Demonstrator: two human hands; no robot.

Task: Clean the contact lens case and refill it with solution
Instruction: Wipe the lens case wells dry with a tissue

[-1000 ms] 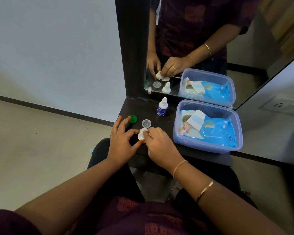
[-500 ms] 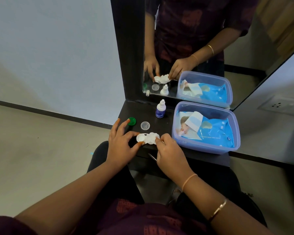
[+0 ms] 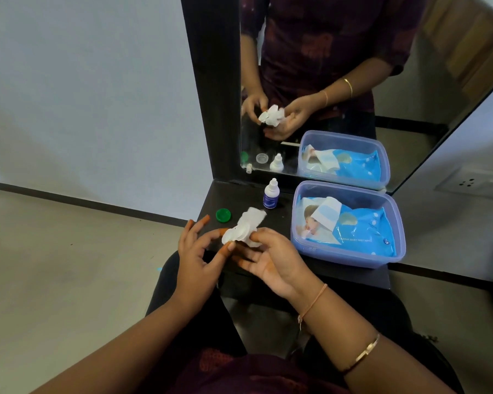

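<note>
A white contact lens case is held just above the dark shelf. My left hand pinches its left end between thumb and forefinger. My right hand, palm turned up, presses a crumpled white wet wipe against the case. The wipe covers the case's right half. A green cap lies on the shelf to the left. The small solution bottle stands capped behind the wipe. The clear cap shows only in the mirror reflection; on the shelf the wipe hides it.
A translucent blue plastic box holding a blue pack of baby wet wipes fills the shelf's right half. A black-framed mirror rises at the shelf's back. Floor lies to the left and a wall socket is at the right.
Both hands have lifted the case and wipe off the shelf. My right hand has turned palm up, and the wipe has bunched up over the case, now hiding the clear cap.
</note>
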